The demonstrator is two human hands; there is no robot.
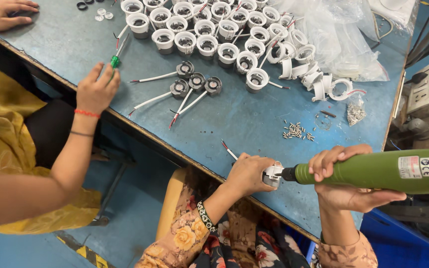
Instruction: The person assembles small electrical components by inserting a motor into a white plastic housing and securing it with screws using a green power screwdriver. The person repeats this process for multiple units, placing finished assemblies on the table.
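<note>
We see a small white lamp holder [273, 174] pinned at the near edge of the blue desk [234, 119], where the left hand [248, 172] closes around it and steadies it against the desk top, its red and white leads [228, 150] trailing back over the surface. The right hand [343, 178] wraps tightly round a green electric screwdriver [373, 171], held level so its dark tip meets the holder side-on; we judge the edge is used so the long tool can lie flat with the wrists low. Just beyond lie loose small screws [296, 131] and a small clear bag of them [356, 113], within easy reach, with a bare strip of desk between them and the working hands. Farther off, four grey holders with white leads [194, 83] lie apart from a crowd of white holders [214, 30] and a heap of clear plastic bags [338, 34] at the far side. To the left, a co-worker's hand [97, 91] rests at the desk edge on a green-handled screwdriver [116, 58], and another of that person's hands [1, 14] lies flat at the far corner. A switch box [425, 89] sits off the right edge, where room is tight; the middle of the desk stays open.
</note>
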